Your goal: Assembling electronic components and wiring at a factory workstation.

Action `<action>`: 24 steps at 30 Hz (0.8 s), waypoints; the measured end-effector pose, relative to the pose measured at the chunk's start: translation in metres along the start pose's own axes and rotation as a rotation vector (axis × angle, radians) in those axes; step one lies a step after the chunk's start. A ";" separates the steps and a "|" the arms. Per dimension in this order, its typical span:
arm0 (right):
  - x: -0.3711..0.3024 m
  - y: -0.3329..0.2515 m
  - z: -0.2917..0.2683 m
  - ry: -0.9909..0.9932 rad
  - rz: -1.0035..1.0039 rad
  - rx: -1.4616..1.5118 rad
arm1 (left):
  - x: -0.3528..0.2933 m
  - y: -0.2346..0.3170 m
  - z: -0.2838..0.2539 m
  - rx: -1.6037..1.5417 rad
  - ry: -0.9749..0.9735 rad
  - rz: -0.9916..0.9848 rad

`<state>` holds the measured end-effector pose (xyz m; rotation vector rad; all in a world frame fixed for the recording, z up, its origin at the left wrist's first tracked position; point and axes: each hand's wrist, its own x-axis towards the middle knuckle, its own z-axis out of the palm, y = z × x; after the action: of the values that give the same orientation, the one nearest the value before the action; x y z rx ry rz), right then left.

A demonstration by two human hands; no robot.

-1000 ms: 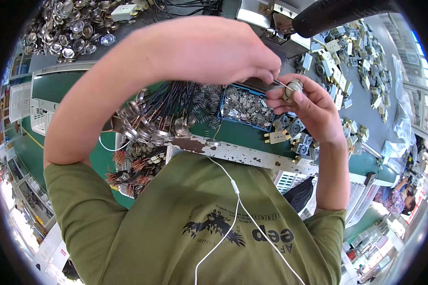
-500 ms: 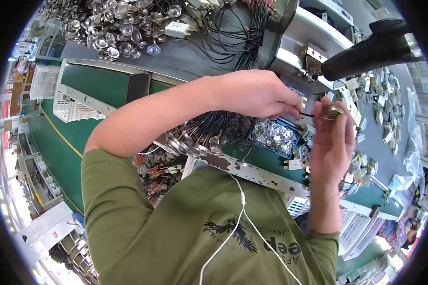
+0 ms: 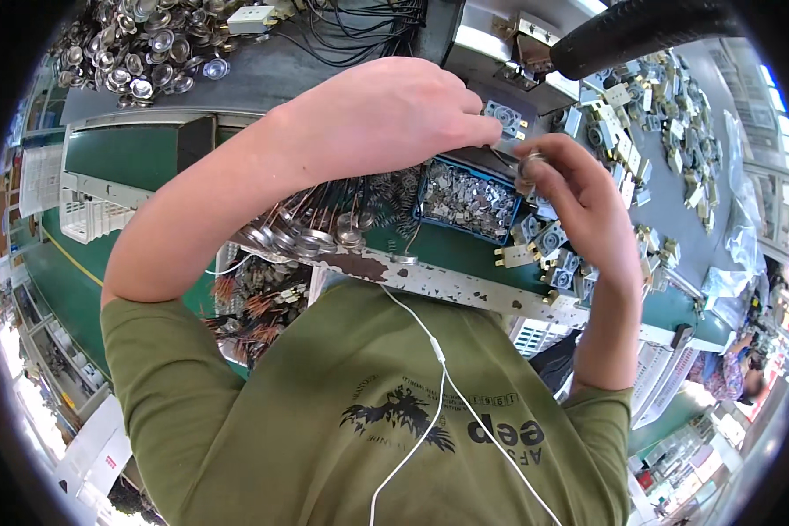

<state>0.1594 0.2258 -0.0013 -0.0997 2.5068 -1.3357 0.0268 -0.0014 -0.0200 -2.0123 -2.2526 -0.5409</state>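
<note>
My right hand [image 3: 587, 197] is closed on a small round metal cup [image 3: 529, 167], pinched between thumb and fingers. My left hand [image 3: 421, 114] reaches across from the left, knuckles up, its fingers pressed together. From its fingertips a thin dark wire [image 3: 500, 158] runs toward the cup; the hand hides the rest of it. Below the two hands sits a blue tray [image 3: 510, 230] full of small metal pieces. White-and-grey switch-like blocks with brass tabs [image 3: 548, 241] lie just under my right hand.
A heap of shiny metal cups [image 3: 140, 53] covers the far left of the bench. Black wires [image 3: 359, 31] trail at the back. A thick black tube [image 3: 640, 37] juts over a metal fixture [image 3: 535, 53]. More blocks [image 3: 697, 167] lie to the right. A white-painted rail [image 3: 447, 285] runs near my body.
My right hand has turned and moved leftward and up with the metal cup. My left hand stays close to it, wire in its fingers. The whole view has shifted.
</note>
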 end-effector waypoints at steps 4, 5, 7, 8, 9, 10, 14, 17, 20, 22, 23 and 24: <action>-0.015 0.005 0.032 0.400 -0.030 0.356 | 0.000 0.006 0.008 -0.105 0.133 -0.026; -0.017 0.007 0.039 0.495 -0.064 0.331 | 0.002 0.009 0.009 -0.147 0.133 -0.032; -0.014 0.014 0.049 0.574 -0.121 0.284 | 0.003 0.012 0.010 -0.137 0.089 -0.083; -0.011 0.013 0.045 0.575 -0.125 0.286 | 0.003 0.012 0.010 -0.132 0.044 -0.132; -0.010 0.011 0.038 0.438 -0.035 0.199 | 0.003 0.011 0.012 -0.136 0.037 -0.131; -0.010 0.006 0.030 0.305 0.058 0.113 | 0.004 0.010 0.010 -0.102 0.043 -0.104; 0.006 0.011 0.006 0.013 -0.022 0.193 | 0.005 0.004 0.010 -0.069 0.013 -0.015; 0.009 -0.001 0.004 -0.017 0.027 0.121 | 0.002 0.004 0.013 -0.037 -0.003 -0.016; -0.002 0.015 0.005 0.104 0.033 0.263 | 0.006 0.015 0.004 -0.080 -0.130 -0.152; -0.006 0.027 0.008 0.223 0.031 0.182 | 0.003 0.015 -0.001 -0.063 -0.177 -0.112; -0.003 0.028 0.012 0.313 0.003 -0.028 | -0.001 0.013 0.004 -0.149 -0.151 -0.048; -0.001 0.027 0.019 0.403 -0.022 -0.234 | -0.003 0.012 0.005 -0.237 -0.131 0.018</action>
<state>0.1680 0.2264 -0.0335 0.1043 3.0007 -1.1581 0.0402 -0.0019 -0.0228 -2.2368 -2.3394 -0.7254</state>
